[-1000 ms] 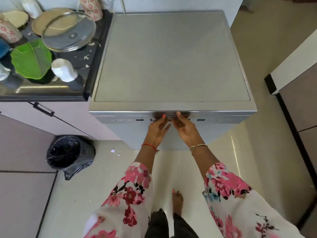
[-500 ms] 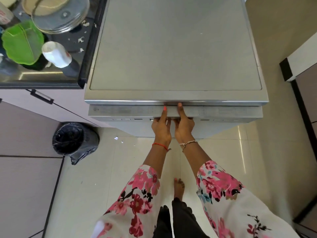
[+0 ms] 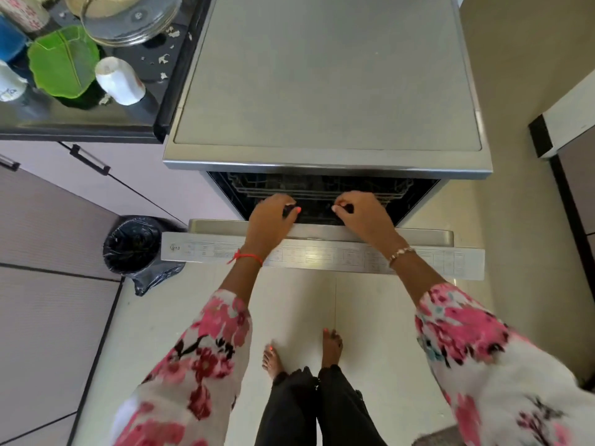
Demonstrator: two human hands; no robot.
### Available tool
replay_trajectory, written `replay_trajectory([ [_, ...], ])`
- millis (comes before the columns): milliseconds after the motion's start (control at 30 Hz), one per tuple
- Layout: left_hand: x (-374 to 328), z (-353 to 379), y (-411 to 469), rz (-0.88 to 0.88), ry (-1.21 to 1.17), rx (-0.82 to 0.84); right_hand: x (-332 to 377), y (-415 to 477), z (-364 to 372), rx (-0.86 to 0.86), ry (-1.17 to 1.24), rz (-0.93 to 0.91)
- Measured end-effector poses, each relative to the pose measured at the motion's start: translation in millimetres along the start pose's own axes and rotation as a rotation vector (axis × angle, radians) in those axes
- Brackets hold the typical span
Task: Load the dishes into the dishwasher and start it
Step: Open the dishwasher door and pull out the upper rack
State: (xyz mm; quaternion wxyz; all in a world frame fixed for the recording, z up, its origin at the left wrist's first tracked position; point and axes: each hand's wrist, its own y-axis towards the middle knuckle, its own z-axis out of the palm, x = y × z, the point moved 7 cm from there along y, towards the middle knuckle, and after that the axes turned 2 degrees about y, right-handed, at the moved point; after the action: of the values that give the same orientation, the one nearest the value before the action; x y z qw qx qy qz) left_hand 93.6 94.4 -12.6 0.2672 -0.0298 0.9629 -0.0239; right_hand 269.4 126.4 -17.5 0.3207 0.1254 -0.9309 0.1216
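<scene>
The silver dishwasher point(image 3: 325, 91) stands in front of me with its door point(image 3: 428, 259) swung partly down, control strip facing up. Inside the dark opening a wire rack point(image 3: 322, 188) shows. My left hand point(image 3: 273, 217) and my right hand point(image 3: 363, 214) reach over the door into the opening, fingers curled round the rack's front edge. On the black counter point(image 3: 96, 123) at the left sit dishes: a green leaf-shaped plate point(image 3: 64, 59), a white cup point(image 3: 119, 80) on its side, a glass lid point(image 3: 128, 17) over a plate, a blue cup point(image 3: 9, 40) and a patterned cup point(image 3: 22, 11).
A bin lined with a black bag point(image 3: 133, 246) stands on the floor left of the door. Pale cabinet fronts with black handles point(image 3: 90, 159) run below the counter. A white-topped unit point(image 3: 563, 130) juts in at the right. My bare feet point(image 3: 331, 346) are close behind the door.
The door was shut, then cracked open at the top, and now hangs well down. Both hands left the door's top edge, spread apart and reached into the opening.
</scene>
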Motion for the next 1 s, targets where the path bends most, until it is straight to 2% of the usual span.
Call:
replay_trajectory([
  [67,11.6,29.4,-11.0,0.005,0.128,0.148,-16.0,-5.4,32.0,0.155,-0.102,0.052],
  [100,15.4,38.9,-20.7,0.032,0.190,0.146,-22.0,-14.9,42.7,0.183,-0.123,0.084],
  [200,19.9,46.3,-52.2,0.119,0.230,0.009,-30.1,-43.7,61.3,0.139,-0.150,0.072],
  [300,27.1,60.4,-94.5,0.174,0.201,-0.021,-35.1,-82.0,82.4,0.083,-0.151,0.004],
  [433,49.4,99.3,-165.5,0.201,0.189,0.009,-44.9,-150.1,126.8,0.049,-0.102,-0.070],
  [700,110.1,199.8,-294.0,0.277,0.200,0.087,-95.9,-264.0,240.6,-0.026,-0.097,-0.104],
  [1000,193.9,343.6,-386.6,0.297,0.139,0.163,-185.0,-346.2,404.2,0.046,-0.202,-0.196],
])
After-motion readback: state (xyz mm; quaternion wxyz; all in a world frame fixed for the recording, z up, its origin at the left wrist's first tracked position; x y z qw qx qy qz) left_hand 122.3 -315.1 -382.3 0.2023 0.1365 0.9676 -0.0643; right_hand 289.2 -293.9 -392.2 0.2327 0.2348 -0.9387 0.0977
